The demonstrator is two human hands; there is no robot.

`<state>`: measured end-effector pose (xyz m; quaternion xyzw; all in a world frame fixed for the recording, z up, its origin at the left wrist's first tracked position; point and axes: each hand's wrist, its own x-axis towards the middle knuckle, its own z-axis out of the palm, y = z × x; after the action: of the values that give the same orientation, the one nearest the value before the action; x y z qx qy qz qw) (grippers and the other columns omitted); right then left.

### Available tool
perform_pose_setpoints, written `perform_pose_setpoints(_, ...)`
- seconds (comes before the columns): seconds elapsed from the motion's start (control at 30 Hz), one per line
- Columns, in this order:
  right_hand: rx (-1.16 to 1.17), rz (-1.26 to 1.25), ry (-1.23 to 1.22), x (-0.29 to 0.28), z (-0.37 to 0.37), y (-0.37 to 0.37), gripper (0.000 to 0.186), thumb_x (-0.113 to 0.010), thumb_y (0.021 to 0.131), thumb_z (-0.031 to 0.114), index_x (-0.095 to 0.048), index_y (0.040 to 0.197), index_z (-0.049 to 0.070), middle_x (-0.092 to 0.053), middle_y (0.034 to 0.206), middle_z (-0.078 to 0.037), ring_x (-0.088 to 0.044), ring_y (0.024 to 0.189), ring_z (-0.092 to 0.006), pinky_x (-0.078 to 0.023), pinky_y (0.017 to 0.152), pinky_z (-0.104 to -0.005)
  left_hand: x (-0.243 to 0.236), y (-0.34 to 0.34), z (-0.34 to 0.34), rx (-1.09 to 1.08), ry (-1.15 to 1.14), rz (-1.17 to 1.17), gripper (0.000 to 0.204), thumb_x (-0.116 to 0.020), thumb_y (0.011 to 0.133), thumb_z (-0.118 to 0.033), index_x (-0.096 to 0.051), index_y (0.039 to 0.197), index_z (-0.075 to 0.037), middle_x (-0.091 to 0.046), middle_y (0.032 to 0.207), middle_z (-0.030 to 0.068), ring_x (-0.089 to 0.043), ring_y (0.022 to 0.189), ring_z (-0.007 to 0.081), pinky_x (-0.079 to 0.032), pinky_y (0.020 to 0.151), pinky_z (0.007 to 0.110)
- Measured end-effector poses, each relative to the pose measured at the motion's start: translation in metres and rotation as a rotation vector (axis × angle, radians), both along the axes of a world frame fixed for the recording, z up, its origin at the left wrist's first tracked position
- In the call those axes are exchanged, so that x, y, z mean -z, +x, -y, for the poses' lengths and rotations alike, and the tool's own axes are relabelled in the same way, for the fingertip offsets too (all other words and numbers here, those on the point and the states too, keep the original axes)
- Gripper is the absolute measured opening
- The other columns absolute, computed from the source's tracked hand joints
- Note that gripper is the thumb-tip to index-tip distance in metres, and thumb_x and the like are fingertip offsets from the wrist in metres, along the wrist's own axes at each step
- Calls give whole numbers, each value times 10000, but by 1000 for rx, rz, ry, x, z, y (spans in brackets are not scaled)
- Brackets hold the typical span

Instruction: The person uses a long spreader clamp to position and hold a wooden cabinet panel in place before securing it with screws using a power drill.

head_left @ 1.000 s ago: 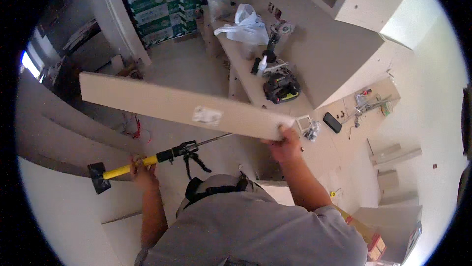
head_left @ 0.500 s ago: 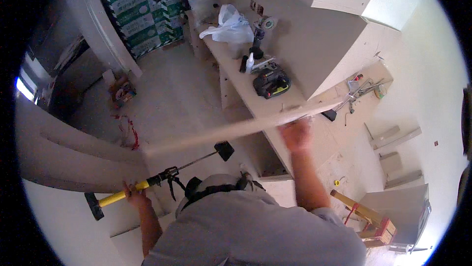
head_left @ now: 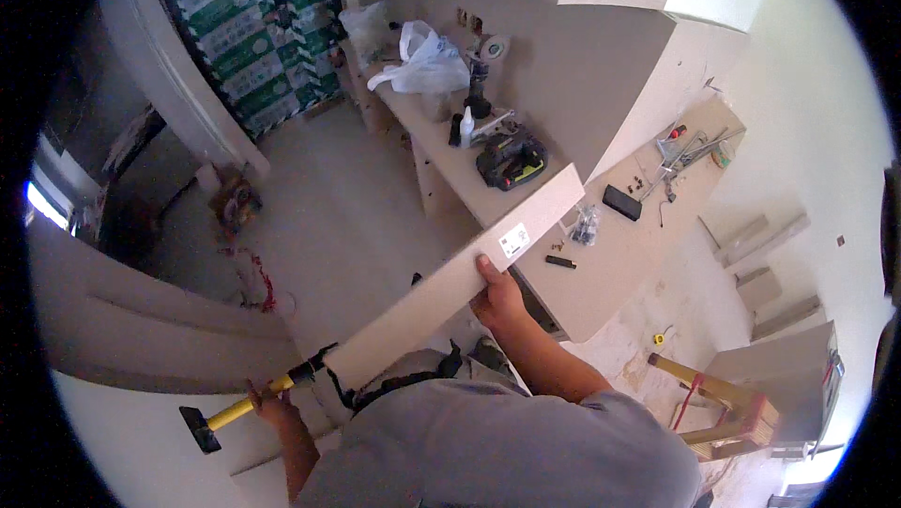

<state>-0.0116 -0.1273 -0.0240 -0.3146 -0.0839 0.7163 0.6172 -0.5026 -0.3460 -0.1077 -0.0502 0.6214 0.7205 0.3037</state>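
Here, the right hand fingers wrap the lower edge of the long pale board, which slants above the desk. The left hand fingers close around the yellow-handled bar clamp beneath the board's lower end.

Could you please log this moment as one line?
right hand: grips beige board | left hand: holds yellow-handled clamp | beyond: cluttered worktop

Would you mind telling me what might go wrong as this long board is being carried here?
The long board is held by the right hand alone, so it may tip or slip. Its far end reaches over the worktop and might knock the black power tool. The left hand is occupied with the yellow-handled tool.
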Motion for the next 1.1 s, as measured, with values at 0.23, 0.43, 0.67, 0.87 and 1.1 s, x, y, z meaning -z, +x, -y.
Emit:
perform_pose_setpoints(0.23,44,146,-170,46,-52,16,481,-703,964,257,-492,1370,111,-632,1246,-89,-641,1109,-295,-547,949,-486,0,11,6,-51,-28,-250,549,-529,1003,-143,-418,1536,-213,-481,1396,128,-604,1155,288,-576,874,449)
perform_pose_setpoints(0.43,200,210,-287,54,-86,30,465,-695,968,263,-505,1367,119,-638,1241,-81,-646,1113,-288,-554,938,-469,46,-45,31,-14,-99,-391,551,-528,1012,-134,-414,1540,-243,-492,1381,146,-612,1141,297,-568,878,477)
perform_pose_setpoints(0.67,283,180,-333,58,-107,39,419,-679,970,236,-529,1340,107,-645,1199,-86,-660,1044,-278,-567,875,-455,69,-84,64,120,-242,-731,523,-494,1039,-127,-415,1540,-254,-496,1402,141,-601,1208,302,-540,936,477)
perform_pose_setpoints(0.87,133,206,-481,99,-131,77,232,-640,980,199,-598,1172,76,-671,1025,-120,-682,847,-270,-565,638,-412,29,-55,53,-106,-38,-336,525,-501,1037,-138,-415,1544,-248,-460,1450,147,-597,1229,300,-532,928,483)
perform_pose_setpoints(1.1,-112,265,-377,105,-138,102,224,-632,984,201,-603,1118,25,-666,978,-138,-678,807,-275,-580,627,-393,-9,-23,54,-198,-100,-326,523,-488,1034,-142,-443,1531,-299,-528,1384,143,-610,1201,289,-492,961,495)
